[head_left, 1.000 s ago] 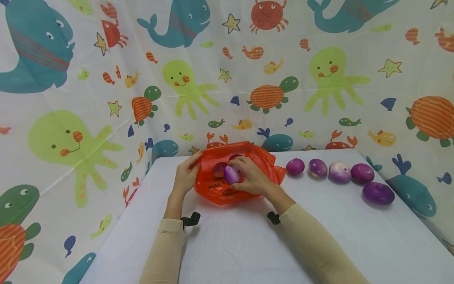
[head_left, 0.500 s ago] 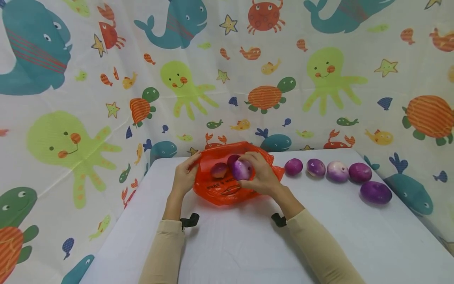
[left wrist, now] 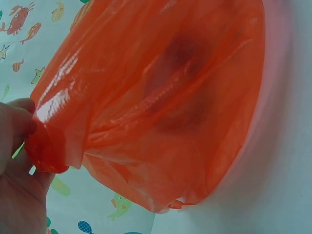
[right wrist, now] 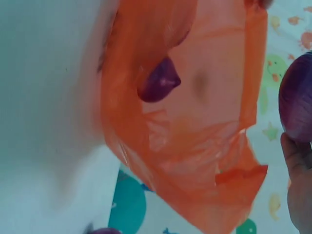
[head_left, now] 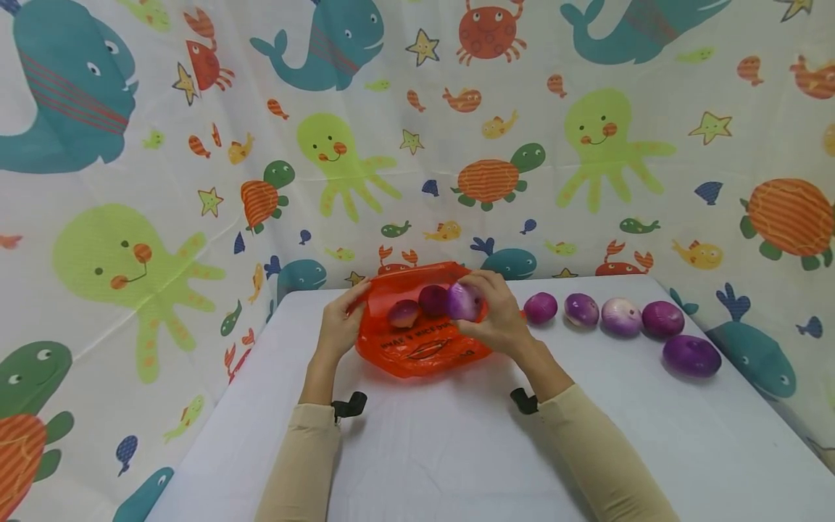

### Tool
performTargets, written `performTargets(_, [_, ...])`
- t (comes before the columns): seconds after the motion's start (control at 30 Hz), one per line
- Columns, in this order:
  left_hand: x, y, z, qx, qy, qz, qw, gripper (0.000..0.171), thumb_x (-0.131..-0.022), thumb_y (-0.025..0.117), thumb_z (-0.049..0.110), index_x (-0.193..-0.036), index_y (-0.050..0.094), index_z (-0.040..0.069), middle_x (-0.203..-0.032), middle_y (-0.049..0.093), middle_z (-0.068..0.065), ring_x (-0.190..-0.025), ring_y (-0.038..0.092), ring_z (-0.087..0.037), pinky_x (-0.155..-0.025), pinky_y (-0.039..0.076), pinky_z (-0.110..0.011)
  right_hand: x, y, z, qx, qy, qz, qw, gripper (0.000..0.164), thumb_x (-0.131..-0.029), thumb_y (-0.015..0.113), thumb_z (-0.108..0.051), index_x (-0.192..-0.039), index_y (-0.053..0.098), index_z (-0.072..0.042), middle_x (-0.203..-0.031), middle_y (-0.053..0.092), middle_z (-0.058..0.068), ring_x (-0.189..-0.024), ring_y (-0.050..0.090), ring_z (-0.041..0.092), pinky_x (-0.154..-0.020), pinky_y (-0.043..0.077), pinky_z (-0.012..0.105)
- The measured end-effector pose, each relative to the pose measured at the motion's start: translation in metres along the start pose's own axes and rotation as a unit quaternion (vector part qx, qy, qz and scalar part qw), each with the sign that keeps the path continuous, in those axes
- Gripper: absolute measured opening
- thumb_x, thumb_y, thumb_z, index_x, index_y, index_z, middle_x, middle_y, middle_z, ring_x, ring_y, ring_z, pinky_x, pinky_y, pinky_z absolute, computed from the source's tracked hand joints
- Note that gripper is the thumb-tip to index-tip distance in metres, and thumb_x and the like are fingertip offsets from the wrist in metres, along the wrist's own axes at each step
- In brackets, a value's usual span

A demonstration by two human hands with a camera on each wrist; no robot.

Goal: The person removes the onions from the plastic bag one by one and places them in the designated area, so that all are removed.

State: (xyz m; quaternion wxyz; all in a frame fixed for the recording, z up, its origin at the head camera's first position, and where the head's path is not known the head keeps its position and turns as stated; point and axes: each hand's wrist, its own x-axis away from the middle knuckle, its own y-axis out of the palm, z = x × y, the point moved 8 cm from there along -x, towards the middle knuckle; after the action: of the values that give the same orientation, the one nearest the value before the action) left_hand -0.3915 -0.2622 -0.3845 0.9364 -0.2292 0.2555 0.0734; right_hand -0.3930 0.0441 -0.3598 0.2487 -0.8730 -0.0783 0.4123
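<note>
1. The left hand grips the left edge of an orange-red plastic bag; in the left wrist view its thumb and fingers pinch a gathered fold, and the rest of the bag spreads out to the right of those fingers.
2. The right hand has its fingers and thumb curled round a purple-and-white onion. From the head it sits before the bag's right part, to the left of the right palm; the right wrist view shows the held onion outside the bag, apart from it.
3. Inside the open bag, between the two hands' fingers, lie two more: a brown-patched onion, nearer the left fingers, and a dark purple onion, nearer the right fingers.
4. Dark lettering crosses the bag's front, below and between both sets of fingers.
5. To the right of the right fingers, five loose onions rest on the white table: a small round one closest, then a mottled one, a pale one, a deep purple one and, farthest off and closer to the person, a broad one.
6. Behind the fingers hangs a sea-animal curtain.
</note>
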Motion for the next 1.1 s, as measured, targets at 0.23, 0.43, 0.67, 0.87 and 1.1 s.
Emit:
performTargets(0.23, [0.000, 0.000, -0.001, 0.007, -0.005, -0.002, 1.0000, 0.046, -0.104, 0.055, -0.002, -0.146, 0.062, 0.015, -0.155, 0.056, -0.009, -0.145, 0.052, -0.031, -0.108, 0.052, -0.047, -0.001, -0.016, 0.004, -0.002, 0.001, 0.013, 1.000, 0.069, -0.073, 0.092, -0.012, -0.134, 0.062, -0.019, -0.139, 0.053, 0.009, -0.132, 0.047, 0.027, -0.093, 0.061, 0.055])
performTargets(0.43, [0.000, 0.000, -0.002, 0.008, -0.004, -0.001, 1.0000, 0.045, -0.104, 0.054, -0.002, -0.146, 0.062, 0.013, -0.154, 0.056, -0.010, -0.145, 0.052, -0.030, -0.108, 0.052, -0.047, 0.002, -0.023, 0.003, 0.026, -0.015, 0.000, 1.000, 0.071, -0.072, 0.094, -0.015, -0.135, 0.061, -0.017, -0.138, 0.053, 0.010, -0.130, 0.048, 0.027, -0.093, 0.061, 0.054])
performTargets(0.67, [0.000, 0.001, -0.003, 0.006, -0.003, -0.001, 1.0000, 0.046, -0.104, 0.054, -0.002, -0.146, 0.062, 0.014, -0.154, 0.057, -0.003, -0.145, 0.052, -0.030, -0.108, 0.051, -0.044, 0.004, -0.034, 0.003, 0.056, -0.049, 0.010, 0.997, 0.073, -0.070, 0.095, -0.014, -0.135, 0.061, -0.013, -0.138, 0.054, 0.012, -0.129, 0.048, 0.028, -0.090, 0.062, 0.052])
performTargets(0.87, [0.000, 0.001, -0.002, 0.003, -0.004, -0.002, 1.0000, 0.045, -0.104, 0.054, -0.002, -0.147, 0.061, 0.012, -0.155, 0.057, -0.005, -0.146, 0.052, -0.029, -0.109, 0.051, -0.044, 0.006, -0.037, 0.010, 0.058, -0.037, 0.004, 0.998, 0.074, -0.074, 0.094, -0.016, -0.139, 0.059, -0.015, -0.140, 0.052, 0.012, -0.132, 0.048, 0.029, -0.092, 0.063, 0.053])
performTargets(1.1, [0.000, 0.001, 0.000, 0.004, -0.003, -0.002, 1.0000, 0.045, -0.104, 0.054, -0.002, -0.147, 0.061, 0.011, -0.155, 0.057, -0.005, -0.145, 0.052, -0.031, -0.108, 0.051, -0.046, 0.006, -0.044, 0.014, 0.051, -0.027, 0.002, 0.998, 0.076, -0.076, 0.093, -0.014, -0.144, 0.058, -0.016, -0.143, 0.052, 0.013, -0.133, 0.050, 0.030, -0.093, 0.062, 0.054])
